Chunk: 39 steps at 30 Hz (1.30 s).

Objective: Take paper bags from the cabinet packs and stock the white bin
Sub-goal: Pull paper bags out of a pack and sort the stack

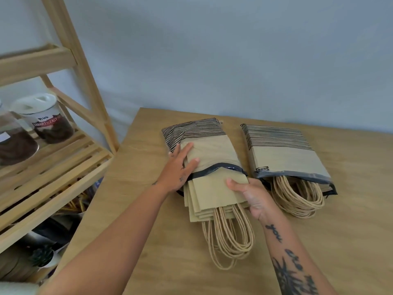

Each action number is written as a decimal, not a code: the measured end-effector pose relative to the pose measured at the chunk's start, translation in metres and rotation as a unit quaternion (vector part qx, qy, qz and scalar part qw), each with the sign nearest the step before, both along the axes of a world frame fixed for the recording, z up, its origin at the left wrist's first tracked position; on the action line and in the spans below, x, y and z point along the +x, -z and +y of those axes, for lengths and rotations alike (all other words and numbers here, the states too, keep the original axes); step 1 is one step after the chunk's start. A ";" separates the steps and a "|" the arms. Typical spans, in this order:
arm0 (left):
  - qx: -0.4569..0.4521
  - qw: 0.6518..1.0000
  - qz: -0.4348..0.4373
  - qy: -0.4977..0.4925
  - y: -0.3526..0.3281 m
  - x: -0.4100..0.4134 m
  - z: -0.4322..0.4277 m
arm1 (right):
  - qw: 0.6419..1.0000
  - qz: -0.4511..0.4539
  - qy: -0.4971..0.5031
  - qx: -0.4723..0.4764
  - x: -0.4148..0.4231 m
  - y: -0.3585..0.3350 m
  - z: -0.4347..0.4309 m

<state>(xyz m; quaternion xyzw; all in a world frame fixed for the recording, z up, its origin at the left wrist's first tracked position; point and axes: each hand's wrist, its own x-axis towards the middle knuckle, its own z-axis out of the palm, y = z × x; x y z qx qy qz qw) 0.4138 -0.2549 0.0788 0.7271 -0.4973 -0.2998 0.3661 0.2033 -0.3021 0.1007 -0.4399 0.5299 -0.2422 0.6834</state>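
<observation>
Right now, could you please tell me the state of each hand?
Left hand: open, fingers straight, pressing down on the left pack.
Right hand: closed, gripping the paper bags sticking out of that pack.

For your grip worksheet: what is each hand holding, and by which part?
The right hand pinches the paper bags by their right edge; the left hand presses flat on the left pack.

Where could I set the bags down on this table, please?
The widest bare table lies right of the right pack and toward the near edge. A second patch runs between the left pack and the table's left edge. Crowded: the narrow gap between the packs, where the right hand grips the bags, and the strip behind them.
</observation>
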 end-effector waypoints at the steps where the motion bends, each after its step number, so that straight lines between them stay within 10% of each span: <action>1: 0.003 1.000 0.002 0.004 0.000 0.005 -0.008 | 1.000 -0.010 0.008 0.003 0.007 -0.008 -0.002; 26: 0.010 1.000 0.004 -0.023 -0.019 0.014 -0.027 | 0.995 -0.063 0.041 0.067 -0.033 -0.005 0.063; 39: -0.029 0.968 0.246 -0.026 -0.018 -0.076 0.097 | 0.996 -0.061 0.040 0.058 -0.035 0.001 0.088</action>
